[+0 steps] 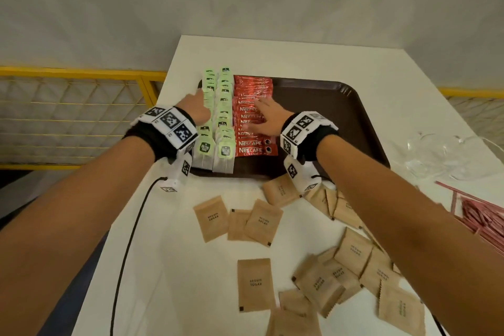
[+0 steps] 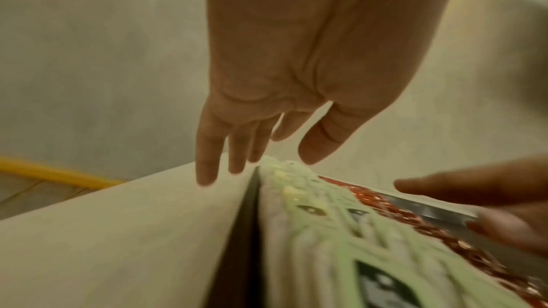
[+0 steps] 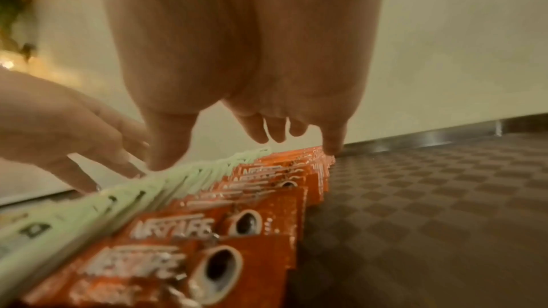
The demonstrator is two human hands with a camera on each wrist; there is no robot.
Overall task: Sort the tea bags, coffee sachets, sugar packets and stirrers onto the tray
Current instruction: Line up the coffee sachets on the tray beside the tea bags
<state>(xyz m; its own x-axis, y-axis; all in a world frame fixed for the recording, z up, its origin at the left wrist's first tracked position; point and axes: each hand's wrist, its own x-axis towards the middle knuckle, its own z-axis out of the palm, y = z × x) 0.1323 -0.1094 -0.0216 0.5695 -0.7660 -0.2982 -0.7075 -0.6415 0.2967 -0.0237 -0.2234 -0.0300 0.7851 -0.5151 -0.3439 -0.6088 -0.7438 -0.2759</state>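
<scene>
A dark brown tray [image 1: 327, 117] lies on the white table. Two rows of green tea bags [image 1: 218, 117] fill its left edge, and a row of red coffee sachets [image 1: 252, 117] lies beside them. My left hand [image 1: 195, 106] is open with straight fingers at the outer side of the tea bag rows [image 2: 311, 219]. My right hand [image 1: 263, 117] lies open and flat over the coffee sachets [image 3: 237, 207], fingertips [image 3: 330, 146] at their far end. Several brown sugar packets [image 1: 253, 284] are scattered on the table in front of the tray. Red stirrers [image 1: 480, 221] lie at the right edge.
The tray's right half [image 3: 444, 196] is bare. Crumpled clear plastic [image 1: 441, 155] sits right of the tray. A black cable [image 1: 128, 240] runs down the table's left side. A yellow railing [image 1: 81, 73] stands beyond the table's left edge, a grey wall behind.
</scene>
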